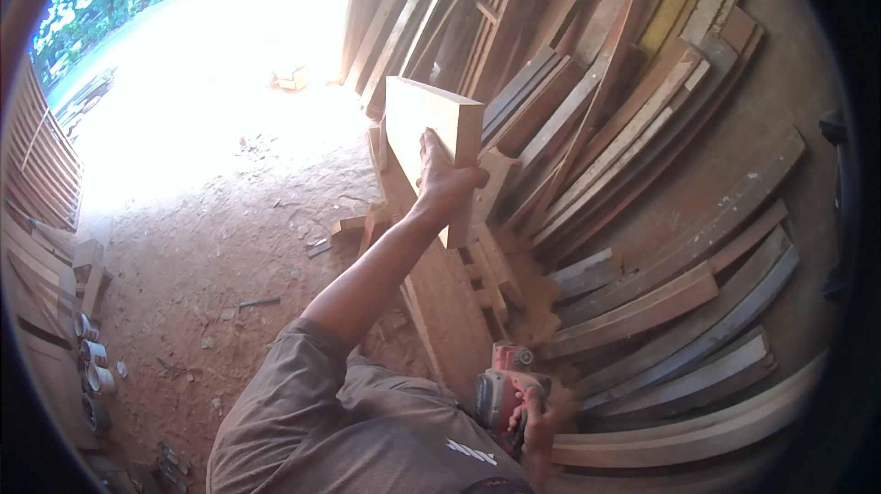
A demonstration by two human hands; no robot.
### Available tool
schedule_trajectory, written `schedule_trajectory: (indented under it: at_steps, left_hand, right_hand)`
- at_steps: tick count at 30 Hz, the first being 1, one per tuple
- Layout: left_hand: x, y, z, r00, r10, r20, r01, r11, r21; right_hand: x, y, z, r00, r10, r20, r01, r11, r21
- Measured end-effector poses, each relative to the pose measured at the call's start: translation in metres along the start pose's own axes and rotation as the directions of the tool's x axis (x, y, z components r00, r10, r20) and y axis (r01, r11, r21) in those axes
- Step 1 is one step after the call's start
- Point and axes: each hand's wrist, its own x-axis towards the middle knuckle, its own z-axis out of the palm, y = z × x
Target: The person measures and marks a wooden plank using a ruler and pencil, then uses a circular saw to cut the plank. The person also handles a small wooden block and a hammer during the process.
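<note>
my left hand [447, 180] is raised out ahead of me and wrapped around a pale wooden board [431, 141], thumb on the near face and fingers curled over its right edge. the board stands on end, tilted a little, its clean-cut top end above my knuckles and its lower end dropping below my wrist toward the rough plank [450, 310] lying lengthwise under my arm. just behind the board leans a big stack of long planks [587, 81], brown and grey, fanned against the wall; more curved-looking planks [679, 347] lie in rows on the right.

my right hand [535, 421] is low, near the bottom edge, fingers closed on the handle of a red and grey power tool [503, 391], which sits at the near end of the rough plank, well apart from the board.

no packages or signs that i can make out; at the left edge some small round tins [92, 366] sit in a row, too small to tell more.

my left arm is stretched nearly straight from the brown sleeve [303, 384], forearm rising up and to the right, wrist bent back slightly. the right arm is tucked close, only the hand showing. the dirt floor [220, 246] is scattered with offcuts.
</note>
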Motion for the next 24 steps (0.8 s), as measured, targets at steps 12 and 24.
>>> schedule_trajectory:
  at_steps: [12, 24]
  left_hand:
    - [-0.004, -0.003, -0.006, 0.999, -0.014, -0.050, 0.015, 1.000, 0.023]
    - [-0.017, 0.012, -0.023, 0.994, -0.068, 0.088, 0.076, 0.993, -0.089]
  right_hand:
    - [0.002, 0.004, -0.006, 1.000, -0.025, 0.002, 0.025, 0.996, -0.080]
    - [0.005, -0.002, -0.003, 0.999, -0.042, -0.008, 0.041, 0.993, -0.110]
